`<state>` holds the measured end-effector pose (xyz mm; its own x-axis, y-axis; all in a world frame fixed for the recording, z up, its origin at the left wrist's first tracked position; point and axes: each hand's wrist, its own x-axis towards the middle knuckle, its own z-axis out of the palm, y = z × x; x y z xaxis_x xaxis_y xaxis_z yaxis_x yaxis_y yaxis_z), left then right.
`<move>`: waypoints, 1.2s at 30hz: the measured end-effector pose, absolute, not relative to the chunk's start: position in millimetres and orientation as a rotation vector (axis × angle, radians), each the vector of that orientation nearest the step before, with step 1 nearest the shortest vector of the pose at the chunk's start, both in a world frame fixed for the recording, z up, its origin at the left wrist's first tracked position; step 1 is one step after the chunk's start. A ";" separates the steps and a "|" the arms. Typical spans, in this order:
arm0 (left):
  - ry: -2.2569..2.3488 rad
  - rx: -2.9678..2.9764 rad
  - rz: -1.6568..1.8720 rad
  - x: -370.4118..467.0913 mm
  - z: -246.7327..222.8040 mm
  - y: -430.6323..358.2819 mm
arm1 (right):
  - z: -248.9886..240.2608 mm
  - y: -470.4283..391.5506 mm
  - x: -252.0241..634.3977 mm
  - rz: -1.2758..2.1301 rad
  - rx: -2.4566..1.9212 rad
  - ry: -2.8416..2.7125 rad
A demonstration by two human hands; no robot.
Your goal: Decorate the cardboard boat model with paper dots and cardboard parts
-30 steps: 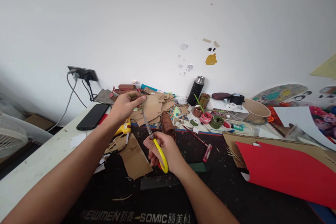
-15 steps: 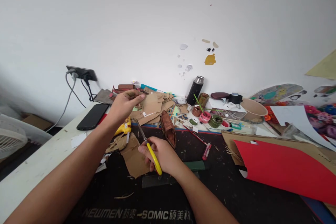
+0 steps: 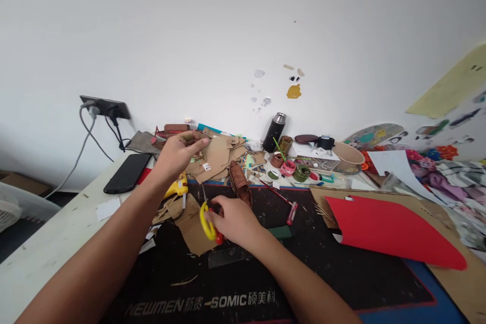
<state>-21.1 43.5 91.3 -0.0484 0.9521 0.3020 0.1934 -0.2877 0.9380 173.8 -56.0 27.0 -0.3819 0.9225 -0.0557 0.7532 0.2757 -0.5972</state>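
Note:
My left hand (image 3: 182, 151) is raised over the scrap pile, thumb and fingers pinching the edge of a thin tan piece of cardboard (image 3: 217, 151). Lower and to the right, my right hand (image 3: 235, 220) grips a pair of scissors (image 3: 208, 224) with yellow and red handles. Their blades point up and away, below the cardboard piece and apart from it. Just beyond my right hand lies a brown, crumpled-looking boat-shaped object (image 3: 239, 180). A larger brown cardboard sheet (image 3: 193, 228) rests on the black mat (image 3: 163, 268), left of the scissors.
A yellow glue gun (image 3: 176, 187) and a black phone (image 3: 127, 173) lie at left. Behind are a flask (image 3: 274, 134) and several paint jars (image 3: 301, 172). A pink-handled screwdriver (image 3: 292, 213) lies on the mat; a red sheet (image 3: 391, 230) covers cardboard at right.
The scissors have turned in my right hand, so both handle loops now show. My left hand keeps the cardboard piece nearly in place. The view has shifted slightly to the right.

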 end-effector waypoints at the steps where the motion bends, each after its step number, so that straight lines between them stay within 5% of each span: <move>1: 1.248 1.552 1.385 -21.2 90.6 43.5 | 28.3 -56.7 172.3 0.782 -1.532 -2.275; 16: 1.226 2.019 0.896 -3.5 76.4 42.3 | 23.5 -32.8 232.3 1.224 -1.201 -1.453; 36: 1.254 2.052 0.806 33.7 47.2 29.4 | 8.1 10.2 278.4 1.163 -1.067 -1.369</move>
<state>33.7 29.4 47.2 0.3704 0.9098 0.1871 0.5481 -0.3767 0.7467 278.4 10.2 8.1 -0.1056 0.9840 0.1437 0.0169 0.1463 -0.9891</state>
